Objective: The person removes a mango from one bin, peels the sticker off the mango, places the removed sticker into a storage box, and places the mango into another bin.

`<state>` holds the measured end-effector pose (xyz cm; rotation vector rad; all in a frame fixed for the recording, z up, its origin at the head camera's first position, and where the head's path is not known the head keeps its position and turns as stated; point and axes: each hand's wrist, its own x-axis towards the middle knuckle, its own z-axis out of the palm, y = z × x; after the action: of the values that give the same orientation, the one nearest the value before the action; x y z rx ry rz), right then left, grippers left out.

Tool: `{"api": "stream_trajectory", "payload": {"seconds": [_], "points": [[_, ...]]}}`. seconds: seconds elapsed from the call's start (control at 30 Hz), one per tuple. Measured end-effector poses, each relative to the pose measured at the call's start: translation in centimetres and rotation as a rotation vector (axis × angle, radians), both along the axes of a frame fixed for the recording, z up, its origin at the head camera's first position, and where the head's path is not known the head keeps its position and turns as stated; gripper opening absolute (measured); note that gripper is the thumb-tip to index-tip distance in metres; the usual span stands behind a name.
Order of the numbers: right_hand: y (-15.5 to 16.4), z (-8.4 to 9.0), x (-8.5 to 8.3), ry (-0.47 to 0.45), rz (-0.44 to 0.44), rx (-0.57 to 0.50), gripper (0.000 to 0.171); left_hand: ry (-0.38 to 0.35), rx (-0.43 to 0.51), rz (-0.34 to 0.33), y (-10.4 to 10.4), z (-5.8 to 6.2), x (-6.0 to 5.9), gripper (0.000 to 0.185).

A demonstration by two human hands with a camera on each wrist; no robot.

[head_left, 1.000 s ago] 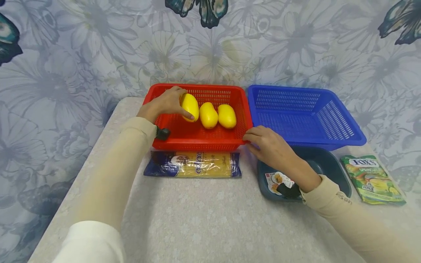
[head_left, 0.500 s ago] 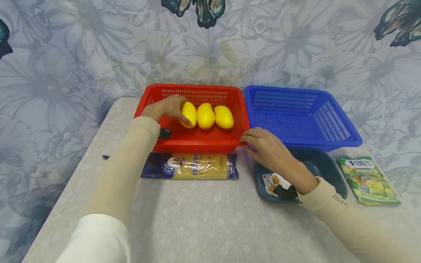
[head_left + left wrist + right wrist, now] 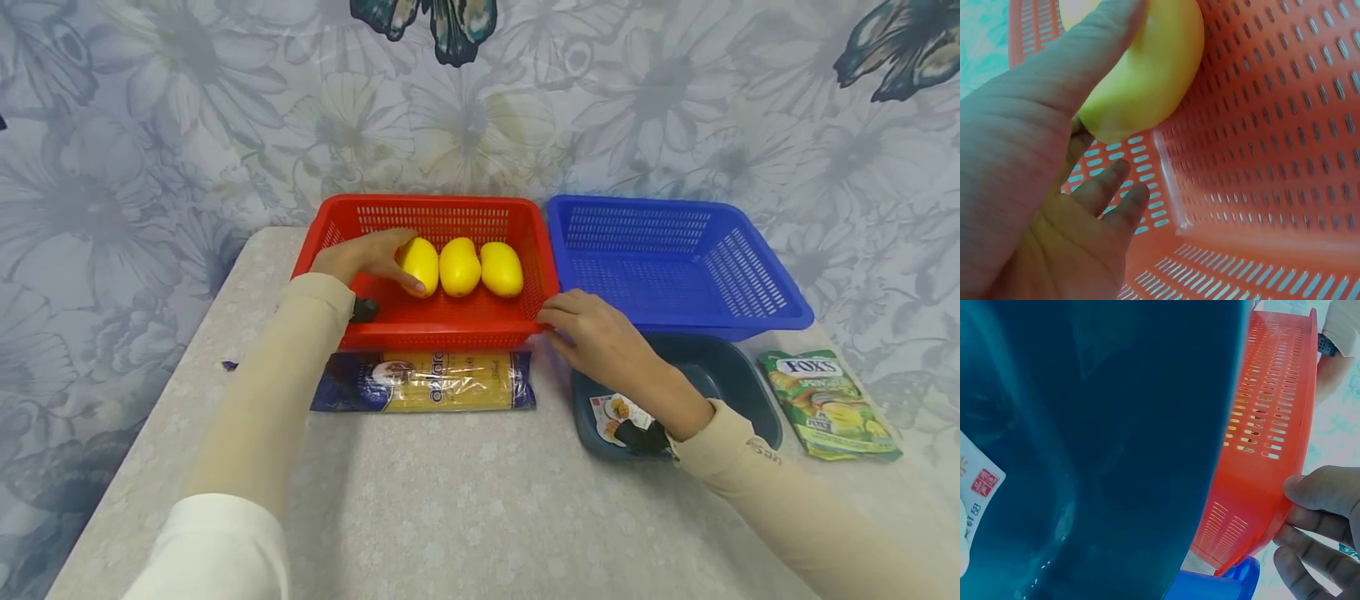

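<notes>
My left hand (image 3: 375, 257) is inside the red basket (image 3: 431, 336), holding the leftmost of three yellow mangoes. In the left wrist view the thumb lies over that mango (image 3: 1160, 69), while two other fingers extend free below it. A middle mango (image 3: 460, 268) and a right mango (image 3: 502, 270) lie beside it in a row on the basket floor. At the basket's front right corner, my right hand (image 3: 600, 337) pinches the rim between thumb and fingers, as the right wrist view also shows.
A blue basket (image 3: 645, 322) stands right of the red one. Under my right forearm sits a dark teal tub (image 3: 712, 358) with a printed label. A spaghetti pack (image 3: 465, 383) lies before the red basket. A green Fox's candy bag (image 3: 828, 404) lies far right.
My left hand has lowered its mango into the basket, level with the other two mangoes. My right hand keeps its hold on the rim. The head view has shifted slightly.
</notes>
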<state>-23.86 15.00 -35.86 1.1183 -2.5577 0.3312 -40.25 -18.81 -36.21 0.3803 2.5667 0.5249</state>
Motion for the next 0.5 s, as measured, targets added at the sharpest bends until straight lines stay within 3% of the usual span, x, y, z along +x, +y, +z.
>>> {"api": "stream_trajectory", "payload": {"seconds": [0.13,0.27,0.5], "points": [[0.0,0.0,0.2,-0.002,-0.006,0.004,0.026,-0.009,-0.021,-0.019,-0.2,0.1,0.1,0.113],[0.0,-0.1,0.2,-0.003,-0.008,0.022,0.027,0.028,-0.028,-0.049,-0.4,0.6,0.1,0.107],[0.0,0.2,0.0,-0.002,0.001,0.043,0.028,0.212,-0.007,-0.086,-1.1,2.9,0.6,0.082]]}}
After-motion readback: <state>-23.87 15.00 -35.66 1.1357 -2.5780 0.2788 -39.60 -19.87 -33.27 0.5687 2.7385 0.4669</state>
